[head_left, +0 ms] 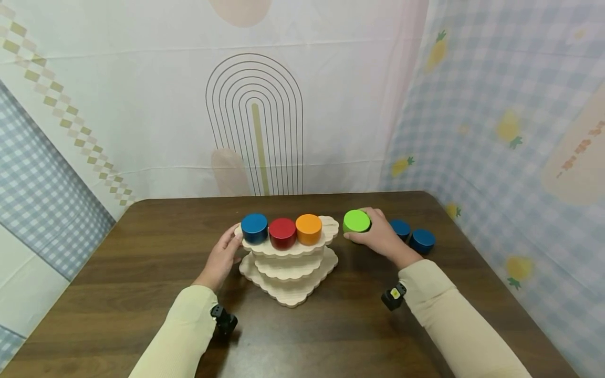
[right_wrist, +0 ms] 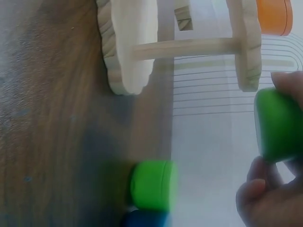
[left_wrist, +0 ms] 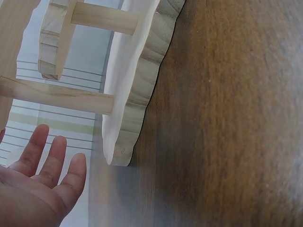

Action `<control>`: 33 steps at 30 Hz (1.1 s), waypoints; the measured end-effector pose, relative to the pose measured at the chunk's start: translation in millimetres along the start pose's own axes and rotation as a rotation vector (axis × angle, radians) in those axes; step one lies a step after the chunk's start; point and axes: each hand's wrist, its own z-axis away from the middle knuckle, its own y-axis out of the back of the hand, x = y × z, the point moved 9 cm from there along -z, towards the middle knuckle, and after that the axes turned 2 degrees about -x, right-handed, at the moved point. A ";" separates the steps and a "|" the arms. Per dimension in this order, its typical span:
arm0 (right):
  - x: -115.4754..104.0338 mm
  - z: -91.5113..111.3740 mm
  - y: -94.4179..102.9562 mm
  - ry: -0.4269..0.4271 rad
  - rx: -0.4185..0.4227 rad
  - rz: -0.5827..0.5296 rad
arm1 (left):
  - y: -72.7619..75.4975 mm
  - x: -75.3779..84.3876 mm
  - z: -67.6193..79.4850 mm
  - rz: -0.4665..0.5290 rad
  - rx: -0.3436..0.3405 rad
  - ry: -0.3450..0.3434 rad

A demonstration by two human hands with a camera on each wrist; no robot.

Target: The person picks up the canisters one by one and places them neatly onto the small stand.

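A tiered wooden stand point(head_left: 289, 291) with wavy-edged shelves stands on the table. Along its top shelf sit a blue tin point(head_left: 254, 229), a red tin point(head_left: 282, 234) and an orange tin point(head_left: 309, 229), all round. My left hand point(head_left: 220, 261) holds the left end of that shelf with thumb and index finger. In the left wrist view its other fingers point(left_wrist: 57, 153) spread loosely below the shelf. My right hand point(head_left: 379, 237) grips a green tin point(head_left: 356, 221) just right of the top shelf, apart from it. Close up, the green tin point(right_wrist: 279, 125) sits between thumb and fingers.
Two blue tins point(head_left: 422, 241) stand on the brown table point(head_left: 142, 294) beyond my right wrist. Another green tin point(right_wrist: 152, 185) shows beside a blue one in the right wrist view. Patterned cloth point(head_left: 340, 115) hangs behind the table.
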 end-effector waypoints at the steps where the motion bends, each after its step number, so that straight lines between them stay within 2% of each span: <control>1: -2.1 -1.3 -0.7 0.011 -0.008 -0.002 | 0.0 0.3 0.1 0.001 0.001 -0.003; 11: -24.3 -9.8 -4.0 0.065 -0.072 -0.024 | 0.4 2.0 0.7 0.010 -0.001 -0.007; 19: -39.4 -16.1 -13.8 0.110 -0.137 -0.013 | 1.1 0.7 -0.2 0.003 -0.001 -0.004; 24: -41.8 -21.0 -18.9 0.101 -0.169 -0.004 | 0.4 1.9 0.6 0.016 -0.002 -0.008; 33: -42.7 -28.2 -31.4 0.083 -0.300 -0.066 | 0.0 2.5 2.3 0.018 0.003 -0.009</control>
